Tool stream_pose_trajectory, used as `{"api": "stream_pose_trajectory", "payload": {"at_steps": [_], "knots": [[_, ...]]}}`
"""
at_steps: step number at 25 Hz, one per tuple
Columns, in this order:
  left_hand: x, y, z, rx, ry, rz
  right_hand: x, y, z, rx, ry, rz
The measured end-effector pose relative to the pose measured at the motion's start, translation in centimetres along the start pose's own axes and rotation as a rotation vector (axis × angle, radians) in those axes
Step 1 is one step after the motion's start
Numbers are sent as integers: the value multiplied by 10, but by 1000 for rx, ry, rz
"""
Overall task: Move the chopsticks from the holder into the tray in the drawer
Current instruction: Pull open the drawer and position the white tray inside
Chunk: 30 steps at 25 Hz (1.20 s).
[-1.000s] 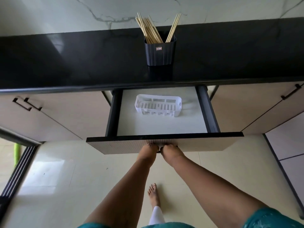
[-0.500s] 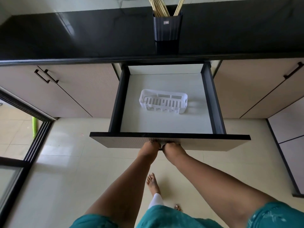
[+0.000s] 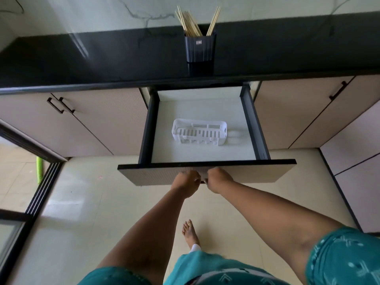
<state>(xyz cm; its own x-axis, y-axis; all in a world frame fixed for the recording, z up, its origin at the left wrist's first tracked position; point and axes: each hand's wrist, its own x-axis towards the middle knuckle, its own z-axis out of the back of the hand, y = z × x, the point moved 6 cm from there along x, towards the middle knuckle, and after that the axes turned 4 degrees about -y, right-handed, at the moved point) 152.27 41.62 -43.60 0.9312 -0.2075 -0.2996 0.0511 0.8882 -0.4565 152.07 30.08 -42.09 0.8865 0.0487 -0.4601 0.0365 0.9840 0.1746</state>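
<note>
Several pale wooden chopsticks (image 3: 190, 22) stand upright in a dark ribbed holder (image 3: 199, 48) on the black countertop (image 3: 102, 56). Below it the drawer (image 3: 205, 174) is pulled far out, and a white slotted tray (image 3: 199, 134) lies empty on its pale floor. My left hand (image 3: 187, 182) and my right hand (image 3: 219, 178) sit side by side at the middle of the drawer front, fingers curled on its handle, which they hide.
Beige cabinet doors with dark handles (image 3: 60, 104) flank the drawer on both sides. A black-framed sliding door (image 3: 30, 202) stands at the left over a cream tiled floor. My bare foot (image 3: 190, 233) is under the drawer front.
The drawer has slid further out toward me, exposing its back wall and more floor behind the tray. Both hands stayed on the front. The view tilted up, so the chopsticks show fully again.
</note>
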Motion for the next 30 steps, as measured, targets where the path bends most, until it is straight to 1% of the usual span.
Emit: {"api": "stream_pose_trajectory", "payload": {"at_steps": [2,4,7,9,10,12,15,17,18,20,21,24,30], "knots": [[1,-6,27,-45,-30,44,4,15,25,14,51,-9],[13,-10,61,-117,-99,60,14,27,56,163,57,-52],[45,-13,112,-270,-228,97,45,34,99,584,-24,-121],[76,-12,137,-336,-318,105,72,32,127,748,-117,-145],[90,-11,145,-367,-359,109,86,28,138,780,-162,-151],[122,0,153,-402,-404,136,117,16,152,786,-224,-169],[170,33,146,-371,-372,240,168,-20,153,716,-257,-297],[194,58,128,-352,-287,329,191,-50,139,659,-241,-425],[205,71,117,-342,-215,392,201,-65,127,635,-216,-502],[217,90,97,-341,-68,528,209,-87,101,568,-133,-631],[221,96,90,-351,-14,571,213,-93,89,522,-79,-660],[232,105,76,-363,51,582,225,-98,67,452,26,-667],[247,113,71,-379,19,568,254,-97,75,425,-24,-640]]}}
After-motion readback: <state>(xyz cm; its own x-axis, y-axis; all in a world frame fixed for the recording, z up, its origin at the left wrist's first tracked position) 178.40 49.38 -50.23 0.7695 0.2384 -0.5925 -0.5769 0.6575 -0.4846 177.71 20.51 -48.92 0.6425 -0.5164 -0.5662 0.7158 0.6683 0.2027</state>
